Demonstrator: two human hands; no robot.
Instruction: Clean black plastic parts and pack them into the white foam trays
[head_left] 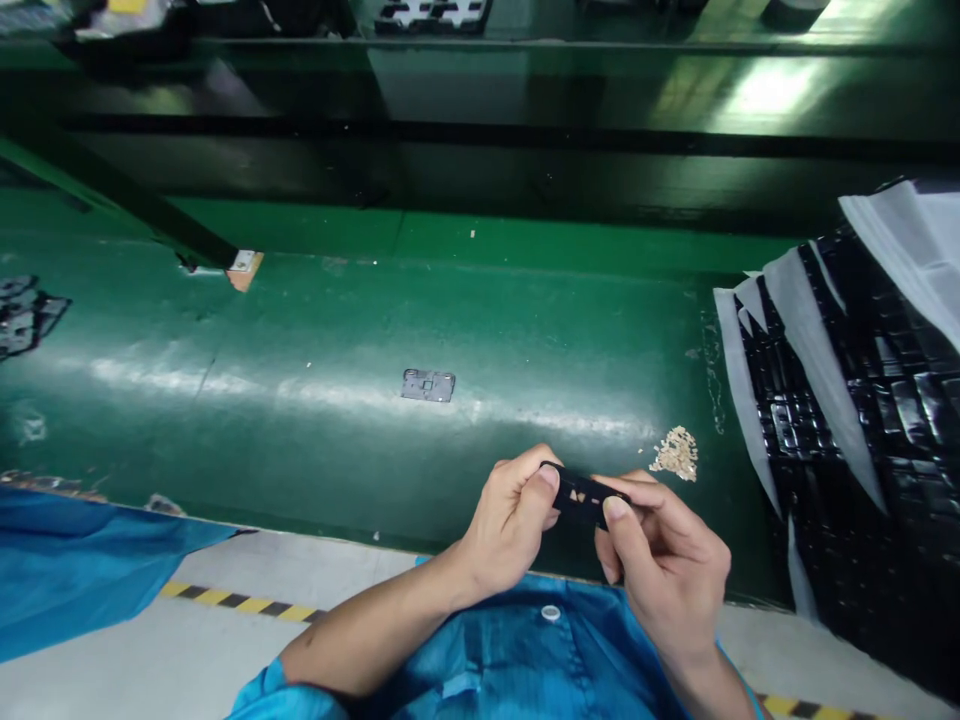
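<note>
Between my two hands, above the front edge of the green table, is a small flat black plastic part (583, 494) with cut-outs through it. My left hand (517, 515) pinches its left end, the thumb on top. At the other end my right hand (664, 550) grips it between thumb and fingers. Just beyond my right hand lies a heap of tiny beige pieces (677, 453). A similar dark flat part (428, 386) rests on the table, ahead and to the left of my hands.
On the right, glossy black parts (806, 420) lie in layers with white sheets (799, 290). More dark parts (30, 315) sit at the far left. A green metal leg (165, 215) slants down to the tabletop (337, 460). Blue cloth (90, 560) shows at lower left.
</note>
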